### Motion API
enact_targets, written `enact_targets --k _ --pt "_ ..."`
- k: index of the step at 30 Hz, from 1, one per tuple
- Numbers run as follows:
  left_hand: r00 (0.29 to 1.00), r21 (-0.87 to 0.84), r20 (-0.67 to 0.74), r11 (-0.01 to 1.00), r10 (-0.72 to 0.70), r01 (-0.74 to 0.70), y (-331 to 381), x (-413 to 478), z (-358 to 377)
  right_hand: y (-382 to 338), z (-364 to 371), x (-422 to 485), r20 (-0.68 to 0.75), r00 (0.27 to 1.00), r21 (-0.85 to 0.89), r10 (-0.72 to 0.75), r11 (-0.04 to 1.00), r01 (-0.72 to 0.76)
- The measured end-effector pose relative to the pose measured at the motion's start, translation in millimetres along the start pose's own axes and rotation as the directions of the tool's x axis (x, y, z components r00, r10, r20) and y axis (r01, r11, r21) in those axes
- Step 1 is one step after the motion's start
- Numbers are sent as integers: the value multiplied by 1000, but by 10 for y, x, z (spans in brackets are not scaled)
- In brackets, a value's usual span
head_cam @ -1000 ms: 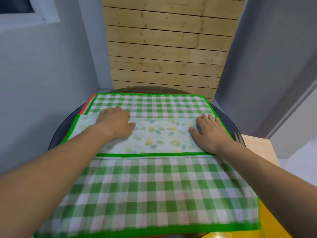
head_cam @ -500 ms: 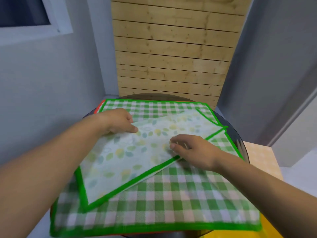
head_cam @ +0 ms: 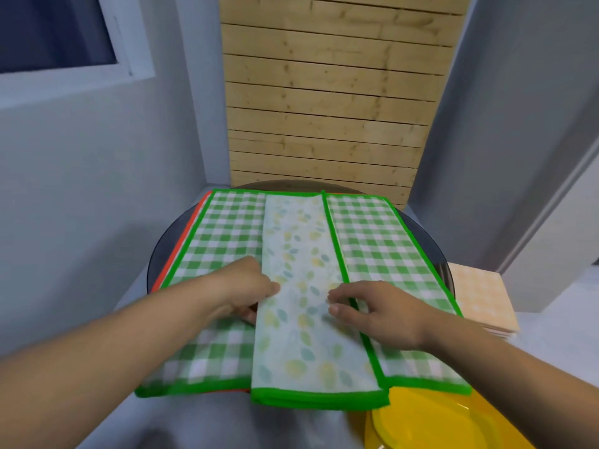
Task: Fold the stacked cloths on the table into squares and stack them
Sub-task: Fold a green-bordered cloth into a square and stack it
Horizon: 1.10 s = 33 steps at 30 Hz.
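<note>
At frame centre, the top cloth (head_cam: 301, 254) is folded only into a strip, pinched by the left grip (head_cam: 246, 293) and pressed by the open-fingered right grip (head_cam: 376, 314); the checked cloth (head_cam: 372, 234) beneath is yet unfolded.

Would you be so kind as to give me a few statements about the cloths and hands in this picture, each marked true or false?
1. The leaf-print cloth lies as a long folded strip on top of the green checked cloth. True.
2. Both hands are off the cloths. False: the left hand grips the strip's left edge, and the right hand rests on its right edge.
3. A red edge shows beneath the checked cloth along its left side. True.
4. The yellow plate sits on top of the cloths. False: the yellow plate shows at the near right, past the cloths' near edge, not on them.
</note>
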<state>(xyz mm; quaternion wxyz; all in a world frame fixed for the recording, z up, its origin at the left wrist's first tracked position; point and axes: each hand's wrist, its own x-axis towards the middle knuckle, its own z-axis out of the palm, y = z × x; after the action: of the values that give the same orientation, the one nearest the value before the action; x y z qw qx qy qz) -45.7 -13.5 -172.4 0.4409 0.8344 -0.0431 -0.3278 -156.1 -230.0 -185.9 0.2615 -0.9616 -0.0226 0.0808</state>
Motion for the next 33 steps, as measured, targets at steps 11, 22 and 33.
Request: enact_targets --k 11,22,33 --pt "772 714 370 374 517 -592 -496 -301 161 38 221 -316 -127 951 -103 -282 957 270" --pt "794 702 415 399 445 -590 -666 -239 199 37 482 -595 -84 919 -152 -386 916 371" --pt "798 658 390 468 459 -590 -695 -228 198 5 538 -633 -131 886 -234 -446 882 409"
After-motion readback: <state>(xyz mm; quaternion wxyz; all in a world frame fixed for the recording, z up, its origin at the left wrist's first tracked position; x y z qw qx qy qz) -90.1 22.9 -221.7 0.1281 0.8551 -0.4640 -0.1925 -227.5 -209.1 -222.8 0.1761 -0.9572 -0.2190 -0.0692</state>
